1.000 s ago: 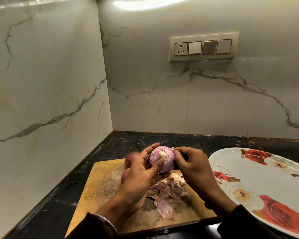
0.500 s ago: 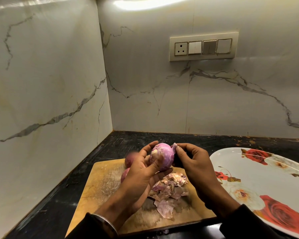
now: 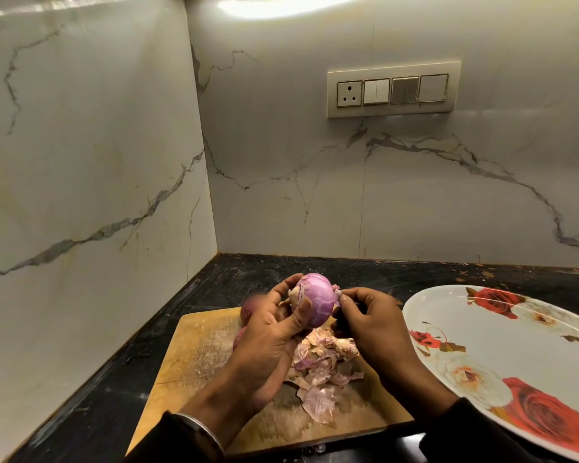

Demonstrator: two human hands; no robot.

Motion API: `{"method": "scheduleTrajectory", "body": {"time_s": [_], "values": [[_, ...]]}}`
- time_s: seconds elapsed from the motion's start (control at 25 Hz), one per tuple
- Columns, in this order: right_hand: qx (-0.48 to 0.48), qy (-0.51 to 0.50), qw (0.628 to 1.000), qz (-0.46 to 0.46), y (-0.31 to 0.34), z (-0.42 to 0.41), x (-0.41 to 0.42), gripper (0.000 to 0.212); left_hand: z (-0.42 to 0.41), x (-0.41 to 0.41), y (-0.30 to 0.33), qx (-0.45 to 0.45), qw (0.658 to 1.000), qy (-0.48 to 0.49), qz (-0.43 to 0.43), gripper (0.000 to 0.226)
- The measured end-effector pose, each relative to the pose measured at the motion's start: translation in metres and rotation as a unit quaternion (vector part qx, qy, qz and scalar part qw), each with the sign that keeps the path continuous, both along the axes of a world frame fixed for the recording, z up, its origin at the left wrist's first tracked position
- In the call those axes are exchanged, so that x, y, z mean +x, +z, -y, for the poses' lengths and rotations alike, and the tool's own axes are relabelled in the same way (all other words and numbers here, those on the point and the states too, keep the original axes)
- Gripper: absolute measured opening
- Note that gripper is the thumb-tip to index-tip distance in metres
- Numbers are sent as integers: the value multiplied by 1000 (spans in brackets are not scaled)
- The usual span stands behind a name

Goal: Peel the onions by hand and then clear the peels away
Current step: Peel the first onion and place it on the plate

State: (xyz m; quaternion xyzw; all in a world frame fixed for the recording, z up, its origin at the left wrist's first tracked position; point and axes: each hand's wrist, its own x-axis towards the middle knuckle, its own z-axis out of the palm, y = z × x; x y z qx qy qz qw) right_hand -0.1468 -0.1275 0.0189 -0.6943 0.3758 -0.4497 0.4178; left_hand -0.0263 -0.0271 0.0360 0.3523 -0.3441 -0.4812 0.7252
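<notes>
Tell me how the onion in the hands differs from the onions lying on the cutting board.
The held onion is raised above the cutting board, with the left hand curled round it and the right hand pinching skin at its side; the two board onions lie untouched behind the left hand. The held onion shows pale, glossy purple flesh and is in full view; the board onions look darker red and are mostly hidden. All are roundish and reddish-purple.
</notes>
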Motion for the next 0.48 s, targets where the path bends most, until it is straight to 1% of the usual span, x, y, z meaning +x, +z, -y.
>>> {"method": "scheduleTrajectory", "body": {"time_s": [0.12,0.2,0.28,0.32,0.4,0.44,0.48], "values": [[-42,-29,994,-95,-2,5,-2,17,-2,-1,4,-14,1000,-15,-22,46],[-88,-25,982,-163,-1,3,-4,19,-2,-3,5,-22,999,-23,-32,43],[-129,12,970,-206,3,-4,-3,24,-2,-3,5,-21,999,-20,-39,44],[-132,43,964,-226,5,-6,-3,26,-1,-2,5,-17,999,-16,-43,45],[-104,102,960,-239,7,-11,-3,27,0,0,3,-6,999,-4,-51,48],[-77,116,966,-218,9,-12,-4,26,1,1,2,0,999,-2,-52,48],[-47,118,976,-176,11,-12,-5,26,1,2,1,5,999,-1,-53,47]]}}
